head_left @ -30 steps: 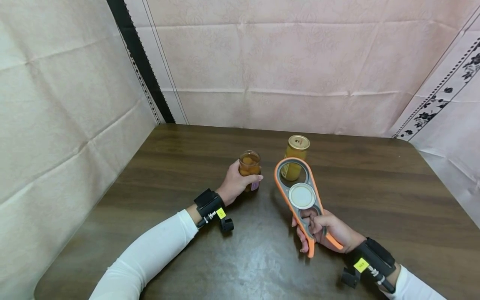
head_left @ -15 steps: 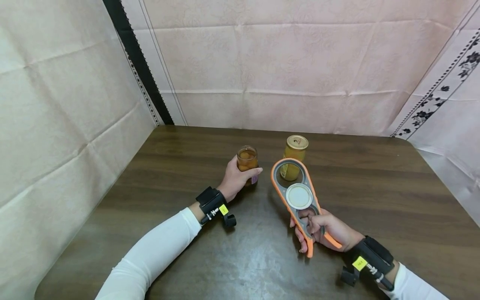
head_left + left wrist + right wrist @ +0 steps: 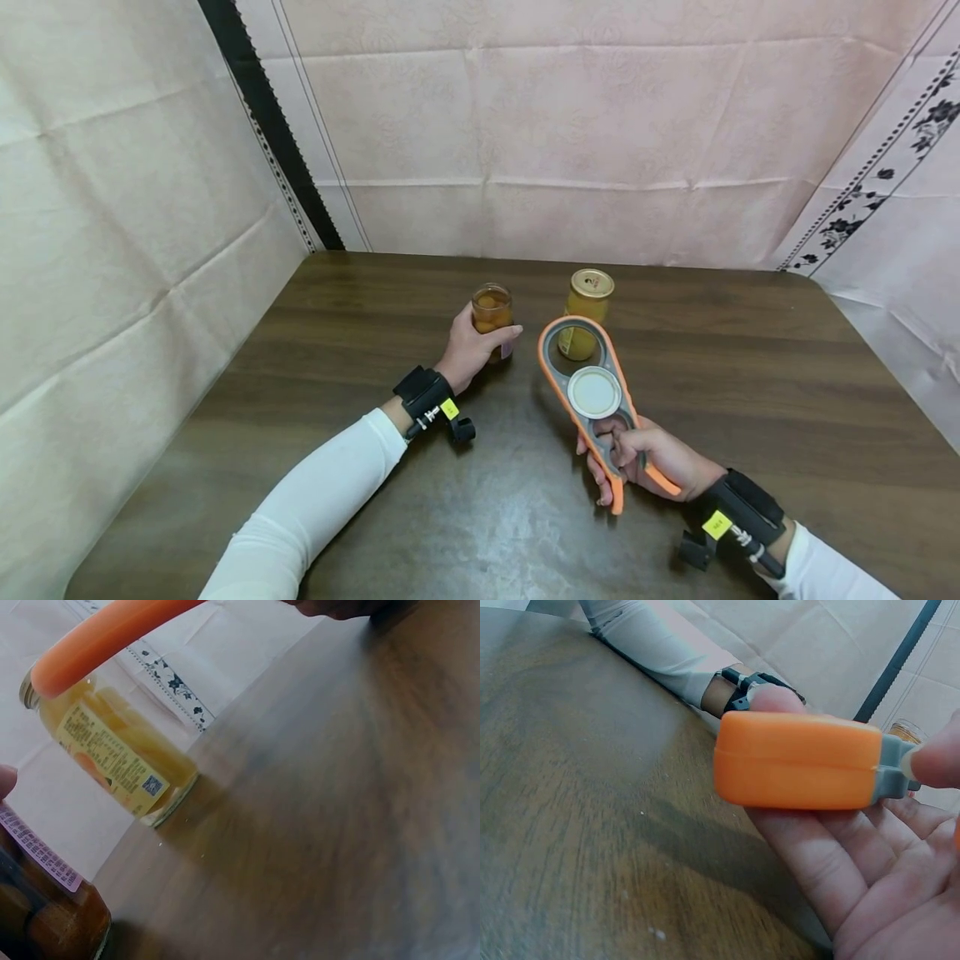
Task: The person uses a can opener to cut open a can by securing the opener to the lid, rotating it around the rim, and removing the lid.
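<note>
My left hand (image 3: 467,352) grips a lidless glass jar (image 3: 492,313) of brown contents with round pieces. Its purple label and base show in the left wrist view, the jar (image 3: 64,922) standing on or just over the table. In my right hand (image 3: 654,457) is an orange and grey jar opener (image 3: 573,373), thumb and fingers around its handles, held above the table. A round pale lid (image 3: 595,392) sits in the opener's smaller ring. The right wrist view has an orange handle end (image 3: 799,761) over the palm, hiding some fingers.
Behind the opener stands a second glass jar (image 3: 589,307) with a gold lid and yellow contents; its label faces the left wrist camera. The brown wooden table (image 3: 420,517) ends at a pale cloth backdrop (image 3: 585,150) at the back and left.
My left hand has moved the brown jar a little away, toward the table's back. My right hand and the jar opener have stayed almost still; the view has shifted slightly.
</note>
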Demonstrator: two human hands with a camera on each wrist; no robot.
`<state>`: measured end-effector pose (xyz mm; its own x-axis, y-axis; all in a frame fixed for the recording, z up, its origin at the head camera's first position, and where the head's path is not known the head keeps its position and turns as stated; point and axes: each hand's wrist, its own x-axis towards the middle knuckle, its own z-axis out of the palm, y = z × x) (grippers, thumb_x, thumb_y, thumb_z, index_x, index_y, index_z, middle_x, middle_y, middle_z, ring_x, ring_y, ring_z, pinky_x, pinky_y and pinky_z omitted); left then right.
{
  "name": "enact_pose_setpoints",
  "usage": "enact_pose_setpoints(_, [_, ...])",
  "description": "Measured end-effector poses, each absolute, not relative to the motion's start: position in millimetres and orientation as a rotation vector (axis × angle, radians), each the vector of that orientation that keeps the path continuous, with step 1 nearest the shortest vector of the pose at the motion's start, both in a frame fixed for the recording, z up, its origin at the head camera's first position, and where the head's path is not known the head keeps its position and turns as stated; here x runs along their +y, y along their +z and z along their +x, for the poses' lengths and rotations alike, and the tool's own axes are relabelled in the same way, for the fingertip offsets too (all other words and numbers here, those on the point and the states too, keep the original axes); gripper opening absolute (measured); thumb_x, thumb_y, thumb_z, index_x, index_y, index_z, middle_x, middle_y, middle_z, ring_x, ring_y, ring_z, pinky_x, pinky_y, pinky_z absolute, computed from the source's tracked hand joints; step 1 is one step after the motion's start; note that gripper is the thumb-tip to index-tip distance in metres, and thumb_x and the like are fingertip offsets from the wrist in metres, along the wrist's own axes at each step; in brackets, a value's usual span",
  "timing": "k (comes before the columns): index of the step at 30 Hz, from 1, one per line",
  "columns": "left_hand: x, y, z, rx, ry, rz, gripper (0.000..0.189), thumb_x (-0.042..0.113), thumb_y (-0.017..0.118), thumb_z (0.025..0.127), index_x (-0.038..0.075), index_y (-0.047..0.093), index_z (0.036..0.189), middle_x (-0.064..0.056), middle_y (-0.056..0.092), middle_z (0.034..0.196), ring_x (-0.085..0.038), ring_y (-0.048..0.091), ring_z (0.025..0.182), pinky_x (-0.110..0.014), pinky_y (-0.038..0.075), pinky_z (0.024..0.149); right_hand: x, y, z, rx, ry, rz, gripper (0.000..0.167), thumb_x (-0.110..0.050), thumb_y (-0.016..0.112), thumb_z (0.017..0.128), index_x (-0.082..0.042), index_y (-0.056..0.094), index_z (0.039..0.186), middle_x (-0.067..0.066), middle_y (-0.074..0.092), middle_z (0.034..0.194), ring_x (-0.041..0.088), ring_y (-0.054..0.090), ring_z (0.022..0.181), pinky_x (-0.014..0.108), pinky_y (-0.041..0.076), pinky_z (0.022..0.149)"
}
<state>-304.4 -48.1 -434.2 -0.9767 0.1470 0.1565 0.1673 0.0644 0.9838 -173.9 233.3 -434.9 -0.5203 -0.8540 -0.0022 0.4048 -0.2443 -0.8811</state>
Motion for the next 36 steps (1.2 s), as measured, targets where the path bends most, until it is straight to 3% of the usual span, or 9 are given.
enact_pose_setpoints(15, [-49.9, -432.5, -311.1, -2.248, -2.124, -0.339, 0.054, 0.025, 0.081, 0.087, 0.018, 0.054, 0.134, -0.006, 0.063, 0.124, -0.022, 0.062, 0.111, -0.04, 0.053, 0.097, 234.7, -437.0, -175.7, 1.075, -1.865, -0.671, 0.048, 0.013, 0.023, 0.084, 0.007, 0.049, 0.124, 0.009, 0.065, 0.097, 0.023, 0.069, 0.084, 0.038, 0.06, 0.084])
enact_pose_setpoints(27, [-53.6, -433.1, -318.3, -2.295, -2.075, -0.324, 0.057, 0.028, 0.083, 0.085, 0.018, 0.054, 0.133, -0.005, 0.063, 0.123, -0.023, 0.062, 0.112, -0.042, 0.052, 0.099, 227.2, -434.6, -172.2, 1.167, -1.842, -0.63, 0.044, 0.011, 0.029, 0.082, 0.007, 0.05, 0.12, 0.009, 0.067, 0.095, 0.022, 0.07, 0.082, 0.037, 0.061, 0.08])
enact_pose_setpoints(36, [-61.8, -432.9, -324.0, -2.418, -1.997, -0.365, 0.061, 0.033, 0.083, 0.084, 0.019, 0.052, 0.135, -0.005, 0.064, 0.123, -0.023, 0.063, 0.112, -0.044, 0.052, 0.1, 218.7, -430.9, -169.9, 1.149, -1.784, -0.552, 0.05, 0.009, 0.033, 0.082, -0.002, 0.028, 0.13, 0.009, 0.074, 0.1, 0.021, 0.074, 0.082, 0.034, 0.06, 0.082])
